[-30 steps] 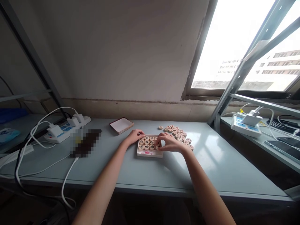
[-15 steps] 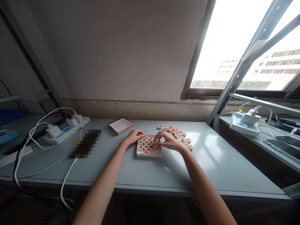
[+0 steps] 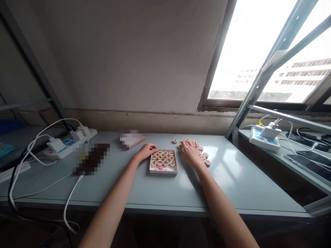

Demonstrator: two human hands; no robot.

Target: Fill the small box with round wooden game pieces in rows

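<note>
A shallow white box [image 3: 163, 171] lies on the desk, with rows of round wooden Chinese chess pieces [image 3: 160, 163] in it, face up with dark characters. The box's front strip shows its pale bottom with red print. My left hand [image 3: 146, 152] grips the box at its back left corner, fingers curled over the rim. To the right of the box, my right hand [image 3: 190, 153] reaches over a cluster of loose chess pieces [image 3: 207, 162], fingers spread on top of them. It covers part of the cluster. A single chess piece [image 3: 175, 141] sits apart, behind the box.
Partly blurred, the box lid [image 3: 137, 142] rests at the back left. A power strip [image 3: 64, 146] with chargers and white cables lies at the left, near a pixelated dark object [image 3: 93, 160]. Another power strip [image 3: 265, 138] and a flat dark device [image 3: 307, 167] are at far right.
My right hand has moved from the box's right side over to the loose pieces, and its fingers have spread. My left hand stays at the box corner. The view has shifted slightly.
</note>
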